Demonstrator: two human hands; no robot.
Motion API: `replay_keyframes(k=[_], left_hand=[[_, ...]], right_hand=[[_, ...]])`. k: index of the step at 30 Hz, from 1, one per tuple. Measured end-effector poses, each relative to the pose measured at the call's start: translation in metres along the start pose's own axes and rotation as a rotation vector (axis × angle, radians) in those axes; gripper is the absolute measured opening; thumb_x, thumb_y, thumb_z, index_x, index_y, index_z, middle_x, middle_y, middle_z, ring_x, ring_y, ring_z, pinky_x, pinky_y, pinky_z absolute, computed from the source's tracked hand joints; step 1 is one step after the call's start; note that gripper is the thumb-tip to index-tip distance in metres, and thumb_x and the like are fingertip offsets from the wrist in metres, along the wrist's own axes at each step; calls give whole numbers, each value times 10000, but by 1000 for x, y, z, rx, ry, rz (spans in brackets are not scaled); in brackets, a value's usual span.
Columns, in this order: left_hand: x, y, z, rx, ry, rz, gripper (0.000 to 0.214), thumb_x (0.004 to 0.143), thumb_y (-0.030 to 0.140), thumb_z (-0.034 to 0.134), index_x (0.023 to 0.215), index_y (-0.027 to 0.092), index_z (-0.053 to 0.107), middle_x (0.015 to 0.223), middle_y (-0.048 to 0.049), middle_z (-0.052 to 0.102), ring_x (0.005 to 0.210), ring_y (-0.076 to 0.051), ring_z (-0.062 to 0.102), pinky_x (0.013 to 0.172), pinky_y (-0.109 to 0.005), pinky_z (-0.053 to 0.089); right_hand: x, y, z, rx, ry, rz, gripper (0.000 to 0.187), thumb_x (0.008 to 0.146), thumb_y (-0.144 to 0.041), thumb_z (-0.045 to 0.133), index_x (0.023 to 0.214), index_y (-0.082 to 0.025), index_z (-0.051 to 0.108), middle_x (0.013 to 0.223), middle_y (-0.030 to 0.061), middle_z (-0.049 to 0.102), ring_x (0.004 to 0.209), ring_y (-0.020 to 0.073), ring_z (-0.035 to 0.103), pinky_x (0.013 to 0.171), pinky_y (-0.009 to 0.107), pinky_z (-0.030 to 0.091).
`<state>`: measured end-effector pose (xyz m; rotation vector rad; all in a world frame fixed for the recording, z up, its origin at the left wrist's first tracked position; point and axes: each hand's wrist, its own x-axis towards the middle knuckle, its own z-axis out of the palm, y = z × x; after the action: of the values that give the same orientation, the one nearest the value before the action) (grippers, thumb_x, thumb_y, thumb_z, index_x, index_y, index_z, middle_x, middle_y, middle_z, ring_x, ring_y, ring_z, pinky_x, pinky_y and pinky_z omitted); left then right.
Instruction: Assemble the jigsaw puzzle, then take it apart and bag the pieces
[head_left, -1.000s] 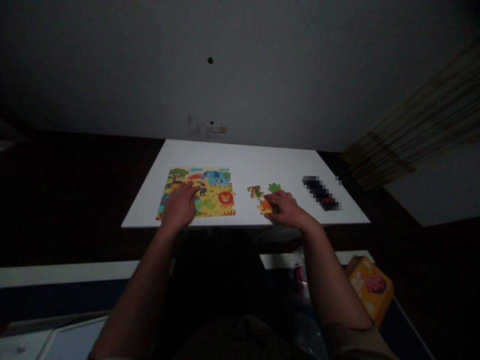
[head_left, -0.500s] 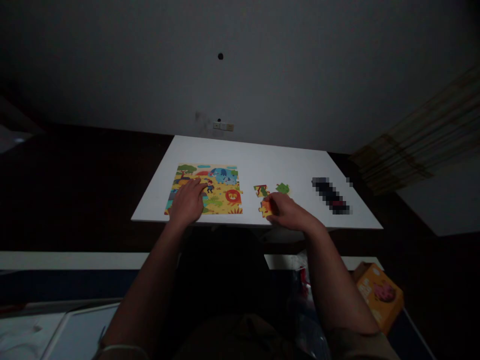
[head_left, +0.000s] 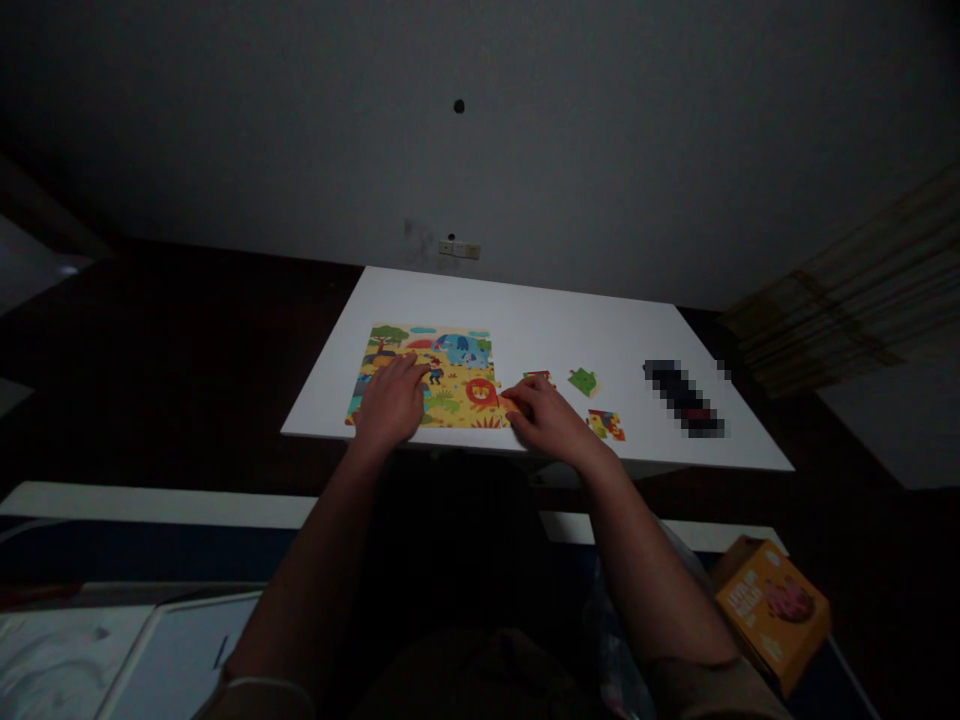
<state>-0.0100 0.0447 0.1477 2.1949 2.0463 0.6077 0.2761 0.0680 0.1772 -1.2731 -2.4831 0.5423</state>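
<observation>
On the white table lies a partly joined jigsaw puzzle point(head_left: 450, 405) with elephants, a lion and a tree on it. My left hand point(head_left: 391, 402) rests flat on its left part, fingers stretched out and holding nothing. At the puzzle's right edge, beside the lion, my right hand point(head_left: 551, 418) pinches an orange-yellow puzzle piece point(head_left: 507, 406). That piece touches or nearly touches the edge; the fingers cover much of it. A green loose piece point(head_left: 583, 381) and a multicoloured loose piece point(head_left: 606, 424) lie to the right. Another loose piece point(head_left: 540, 376) is half hidden behind my right hand.
A dark blurred-out object point(head_left: 684, 398) lies on the right of the white table point(head_left: 585, 325). An orange box point(head_left: 776, 610) stands at the lower right, near a clear plastic bag point(head_left: 619, 640). The wall with a socket plate point(head_left: 459, 249) rises behind the table.
My right hand has moved left with the orange-yellow piece, up to the puzzle's edge. A multicoloured loose piece that it covered now shows. My left hand stays on the puzzle.
</observation>
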Motion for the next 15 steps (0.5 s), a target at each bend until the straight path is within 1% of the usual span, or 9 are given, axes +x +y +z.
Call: replay_keyframes(k=[3,7,9,12,15], left_hand=[[-1,0,0,-6,-1,-13,437,980,239,392,1362,250,604,1532,-52,501,1434,-270,419,1207,-501,314],[0,0,1,-10,-1,-2,438,985,249,383,1364,224,602,1533,-69,498,1432,-272,420,1213,-489,307],[0,0,1,-19,2,3,438,985,254,383,1359,208,606,1523,-84,507,1430,-277,423,1214,-483,306],[1,0,1,-16,3,2,432,983,261,385,1346,206,613,1513,-90,515,1428,-283,424,1212,-488,306],[2,1,0,11,4,4,428,988,273,380,1344,213,611,1511,-88,517,1417,-282,436,1204,-490,317]], right_hand=[[-1,-4,2,-27,17,11,373,915,-248,562,1274,-246,660,1176,131,577,1129,299,539,984,465,454],[-8,-7,13,-67,89,28,319,942,-315,563,1230,-286,696,1109,124,599,1091,320,528,982,505,431],[-11,-7,18,-63,118,41,318,961,-329,541,1241,-308,691,1122,120,601,1095,321,525,974,506,429],[-14,-7,23,-72,129,62,336,975,-355,523,1270,-314,679,1171,119,600,1108,322,525,965,501,428],[-15,-5,17,-99,110,46,339,989,-369,506,1270,-303,683,1216,118,615,1125,330,526,961,505,424]])
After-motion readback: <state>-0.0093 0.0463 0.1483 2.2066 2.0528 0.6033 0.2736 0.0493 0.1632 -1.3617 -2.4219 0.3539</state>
